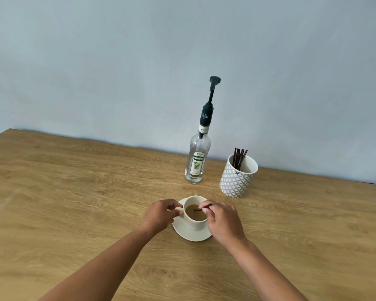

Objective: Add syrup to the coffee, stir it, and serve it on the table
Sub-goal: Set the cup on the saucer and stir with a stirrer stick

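Coffee cup [194, 216] on saucer [190, 234]; wooden table [74, 192]; pale blue wall [117, 61].

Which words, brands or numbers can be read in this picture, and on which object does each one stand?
"TEISSEIRE" on the front label of the syrup bottle.
"MOJITO", partly readable, on the white neck band of the same bottle.
Small white brand lettering on the black pump collar: too blurred to read surely.
Fine print low on the front label: too small to read.
A small dark mark on the patterned holder: unreadable.
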Demonstrator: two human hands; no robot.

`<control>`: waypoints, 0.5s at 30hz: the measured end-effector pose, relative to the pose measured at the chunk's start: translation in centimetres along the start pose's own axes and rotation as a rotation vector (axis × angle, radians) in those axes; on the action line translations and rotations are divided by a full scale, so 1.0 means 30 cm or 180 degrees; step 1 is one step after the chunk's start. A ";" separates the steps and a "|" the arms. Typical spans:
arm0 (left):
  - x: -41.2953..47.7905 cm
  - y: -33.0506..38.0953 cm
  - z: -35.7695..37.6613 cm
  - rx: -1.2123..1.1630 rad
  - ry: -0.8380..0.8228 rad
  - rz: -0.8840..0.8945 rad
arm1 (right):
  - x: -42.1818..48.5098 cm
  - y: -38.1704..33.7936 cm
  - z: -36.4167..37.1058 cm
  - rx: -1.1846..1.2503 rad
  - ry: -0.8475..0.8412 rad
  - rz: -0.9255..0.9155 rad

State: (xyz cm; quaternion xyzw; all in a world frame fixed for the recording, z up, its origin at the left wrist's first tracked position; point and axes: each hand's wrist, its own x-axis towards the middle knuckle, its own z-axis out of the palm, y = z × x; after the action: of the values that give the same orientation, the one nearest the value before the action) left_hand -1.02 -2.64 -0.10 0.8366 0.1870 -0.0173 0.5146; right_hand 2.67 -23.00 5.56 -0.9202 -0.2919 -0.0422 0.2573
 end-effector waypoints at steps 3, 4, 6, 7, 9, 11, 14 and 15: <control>0.003 -0.003 0.002 -0.0006 -0.0005 -0.0015 | 0.002 0.002 -0.004 -0.0079 0.0060 -0.0008; 0.003 -0.004 0.003 0.0000 -0.0007 -0.0017 | 0.002 0.003 -0.005 -0.0009 0.0078 0.0005; 0.003 -0.006 0.003 0.0012 -0.0003 -0.0019 | 0.005 0.002 -0.005 0.0163 0.0079 0.0028; 0.003 -0.007 0.003 0.0012 -0.0004 -0.0012 | 0.005 0.001 -0.005 0.0215 0.0062 0.0015; 0.005 -0.006 0.004 0.0005 -0.0012 0.0004 | 0.005 -0.003 -0.004 0.0265 0.0013 -0.0049; 0.006 -0.006 0.003 0.0013 -0.0013 0.0006 | 0.004 -0.003 -0.003 0.0220 -0.0066 -0.0070; 0.006 -0.007 0.004 0.0019 -0.0009 -0.0013 | 0.000 0.006 -0.006 -0.0076 -0.0063 -0.0073; 0.006 -0.007 0.004 0.0017 -0.0003 -0.0015 | -0.001 0.008 -0.009 -0.0159 -0.0021 -0.0083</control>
State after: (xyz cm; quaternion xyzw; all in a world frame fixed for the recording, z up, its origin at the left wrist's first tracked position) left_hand -0.91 -2.61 -0.38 0.8375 0.1887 -0.0194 0.5124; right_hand 2.80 -23.33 5.68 -0.9226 -0.3035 -0.0497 0.2327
